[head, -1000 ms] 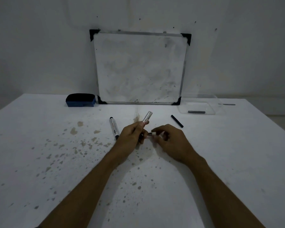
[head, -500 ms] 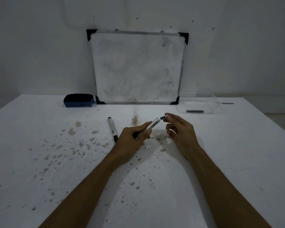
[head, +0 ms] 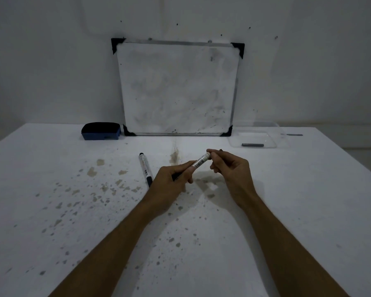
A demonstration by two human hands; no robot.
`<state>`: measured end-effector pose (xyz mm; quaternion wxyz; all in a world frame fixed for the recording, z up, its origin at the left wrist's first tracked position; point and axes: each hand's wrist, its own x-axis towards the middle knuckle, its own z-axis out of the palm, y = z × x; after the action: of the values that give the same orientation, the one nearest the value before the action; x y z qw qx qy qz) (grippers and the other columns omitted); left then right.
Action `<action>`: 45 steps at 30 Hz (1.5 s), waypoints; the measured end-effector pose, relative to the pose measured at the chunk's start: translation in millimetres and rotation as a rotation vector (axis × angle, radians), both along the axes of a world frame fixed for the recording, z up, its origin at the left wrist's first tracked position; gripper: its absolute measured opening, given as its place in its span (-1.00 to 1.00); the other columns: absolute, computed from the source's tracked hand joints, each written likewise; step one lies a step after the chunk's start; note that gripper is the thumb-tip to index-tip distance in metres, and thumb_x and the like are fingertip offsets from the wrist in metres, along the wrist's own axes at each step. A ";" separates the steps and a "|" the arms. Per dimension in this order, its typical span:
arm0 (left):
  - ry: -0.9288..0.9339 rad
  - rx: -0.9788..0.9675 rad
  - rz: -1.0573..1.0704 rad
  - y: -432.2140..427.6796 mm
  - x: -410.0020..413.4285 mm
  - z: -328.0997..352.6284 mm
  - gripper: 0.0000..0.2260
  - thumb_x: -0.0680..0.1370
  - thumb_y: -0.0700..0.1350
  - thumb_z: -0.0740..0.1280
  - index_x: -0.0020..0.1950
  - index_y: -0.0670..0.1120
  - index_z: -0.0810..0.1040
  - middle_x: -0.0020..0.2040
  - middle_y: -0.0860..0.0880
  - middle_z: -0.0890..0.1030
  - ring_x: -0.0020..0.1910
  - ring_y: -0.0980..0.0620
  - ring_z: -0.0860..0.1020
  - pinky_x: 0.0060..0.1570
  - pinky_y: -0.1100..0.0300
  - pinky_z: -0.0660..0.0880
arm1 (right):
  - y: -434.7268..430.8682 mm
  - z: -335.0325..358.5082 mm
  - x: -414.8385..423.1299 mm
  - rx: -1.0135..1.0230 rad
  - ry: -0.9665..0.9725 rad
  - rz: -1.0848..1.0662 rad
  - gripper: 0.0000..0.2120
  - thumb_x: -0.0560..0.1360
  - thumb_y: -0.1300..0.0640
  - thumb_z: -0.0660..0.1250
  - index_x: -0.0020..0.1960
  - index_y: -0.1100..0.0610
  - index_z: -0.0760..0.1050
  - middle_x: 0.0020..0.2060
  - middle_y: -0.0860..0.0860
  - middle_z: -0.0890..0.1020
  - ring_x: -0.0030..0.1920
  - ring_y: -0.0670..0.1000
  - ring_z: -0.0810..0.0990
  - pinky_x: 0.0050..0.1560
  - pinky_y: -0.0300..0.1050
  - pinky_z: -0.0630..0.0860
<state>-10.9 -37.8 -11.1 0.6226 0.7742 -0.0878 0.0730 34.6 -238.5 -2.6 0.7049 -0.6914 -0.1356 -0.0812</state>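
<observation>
My left hand [head: 171, 181] grips a white marker [head: 200, 162] by its lower part, above the middle of the table. The barrel slants up to the right, and a barcode label shows on it. My right hand [head: 231, 170] pinches the marker's upper end [head: 208, 154] between thumb and fingertips. A small dark bit [head: 220, 150] shows just beyond those fingers; what it is cannot be told. A second marker [head: 145, 169] with a black cap lies on the table to the left of my left hand.
A smudged whiteboard [head: 176, 88] leans on the wall at the back of the stained white table [head: 73, 211]. A blue eraser [head: 101, 130] sits to its left. On its right, a clear tray [head: 272, 142] holds a grey stick [head: 252, 144].
The marker has tipped from pointing up to slanting right. My right hand has moved from the marker's near end up to its far end and now pinches it.
</observation>
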 end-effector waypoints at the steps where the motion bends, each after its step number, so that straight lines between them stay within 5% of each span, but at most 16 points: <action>1: 0.004 -0.012 -0.008 0.6 0.7 -1.1 -0.73 0.55 0.25 0.32 0.24 0.43 0.59 -0.27 0.13 0.62 -0.40 0.17 0.43 -0.41 0.30 0.41 | 0.0 1.0 -0.4 0.004 0.003 0.012 -0.81 0.63 0.16 0.41 0.19 0.12 0.73 -0.17 -0.04 0.76 -0.15 -0.03 0.69 0.01 -0.11 0.66; 4: 0.023 -0.061 -0.036 2.7 1.4 -3.4 -0.73 0.57 0.21 0.35 0.26 0.34 0.63 -0.27 0.09 0.56 -0.35 0.03 0.39 -0.40 0.18 0.38 | 0.4 4.0 -1.3 0.006 -0.010 0.056 -0.82 0.62 0.19 0.41 0.19 0.15 0.71 -0.03 0.03 0.79 -0.03 0.02 0.76 0.11 -0.07 0.68; 12: 0.014 -0.078 -0.058 4.0 4.5 -5.1 -0.65 0.52 0.31 0.35 0.28 0.30 0.63 -0.27 0.06 0.53 -0.41 0.11 0.35 -0.47 0.26 0.32 | 2.9 8.2 -3.5 -0.112 -0.066 0.071 -0.77 0.64 0.20 0.37 0.27 0.18 0.67 0.05 0.11 0.75 0.01 -0.05 0.75 0.08 -0.25 0.62; 29: -0.016 -0.033 -0.029 3.3 0.0 -4.3 -0.80 0.65 0.10 0.33 0.21 0.33 0.66 -0.32 0.03 0.46 -0.39 0.09 0.33 -0.43 0.25 0.31 | 1.6 5.9 3.0 -0.294 -0.077 0.051 -0.78 0.61 0.10 0.42 0.21 0.14 0.70 -0.08 -0.02 0.78 -0.05 -0.06 0.76 0.10 -0.18 0.67; 35: 0.020 -0.061 0.014 -5.4 -1.7 4.1 -0.80 0.69 0.08 0.25 0.21 0.26 0.63 -0.26 0.15 0.56 -0.40 0.18 0.40 -0.41 0.32 0.37 | 25.4 7.5 -14.7 -0.042 0.010 -0.043 -0.76 0.65 0.07 0.37 0.28 0.09 0.66 0.00 -0.05 0.77 0.00 -0.09 0.76 0.05 -0.23 0.67; 40: 0.204 -0.243 0.074 -2.4 -4.6 20.5 -0.77 0.72 0.01 0.16 0.37 0.03 0.36 -0.25 0.02 0.68 -0.44 0.19 0.52 -0.47 0.34 0.41 | 51.7 6.6 -35.7 -0.076 0.067 -0.035 -0.92 0.62 -0.03 0.40 0.09 -0.13 0.64 -0.11 -0.14 0.76 -0.09 -0.24 0.70 -0.09 -0.34 0.61; 45: 0.175 -0.209 0.050 4.3 -14.9 21.7 -0.74 0.69 -0.08 0.22 0.33 0.12 0.24 -0.22 0.00 0.73 -0.36 0.08 0.58 -0.41 0.25 0.50 | 52.7 12.4 -43.4 -0.050 0.154 0.003 -0.93 0.60 -0.02 0.43 0.08 -0.15 0.65 -0.06 -0.20 0.74 -0.10 -0.26 0.69 -0.17 -0.39 0.58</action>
<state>-25.7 -33.5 10.7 0.7032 0.7104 -0.0058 0.0295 -8.9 -185.8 9.8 0.6958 -0.7129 -0.0840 -0.0231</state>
